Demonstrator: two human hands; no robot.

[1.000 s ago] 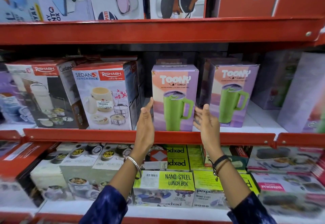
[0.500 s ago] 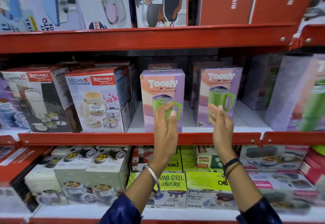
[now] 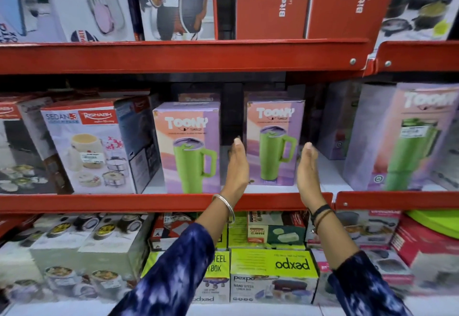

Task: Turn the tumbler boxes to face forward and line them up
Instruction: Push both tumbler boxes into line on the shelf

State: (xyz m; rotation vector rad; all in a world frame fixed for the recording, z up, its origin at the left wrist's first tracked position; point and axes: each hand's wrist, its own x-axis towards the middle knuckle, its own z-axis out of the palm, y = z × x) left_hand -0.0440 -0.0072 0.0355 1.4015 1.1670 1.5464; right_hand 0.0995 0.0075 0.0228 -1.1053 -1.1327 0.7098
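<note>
Two purple Toony tumbler boxes with a green mug picture stand on the middle red shelf [image 3: 164, 202]. The left box [image 3: 187, 146] sits at the shelf's front edge, face forward. The right box [image 3: 274, 141] stands a little further back, also face forward. My left hand [image 3: 237, 166] is flat and upright by that box's left side; my right hand [image 3: 306, 169] is flat by its right side. Whether the palms touch the box I cannot tell. A third, larger Toony box [image 3: 407, 139] stands angled at the far right. More purple boxes hide behind.
A Rishabh Sedan lunch pack box [image 3: 89, 146] stands left of the tumbler boxes. Red Cello boxes [image 3: 273, 2] fill the upper shelf. Pexpo lunch boxes [image 3: 273, 273] lie on the lower shelf. A gap separates the two tumbler boxes.
Both hands moved right from the left tumbler box to either side of the right one. The view shifted right as well.
</note>
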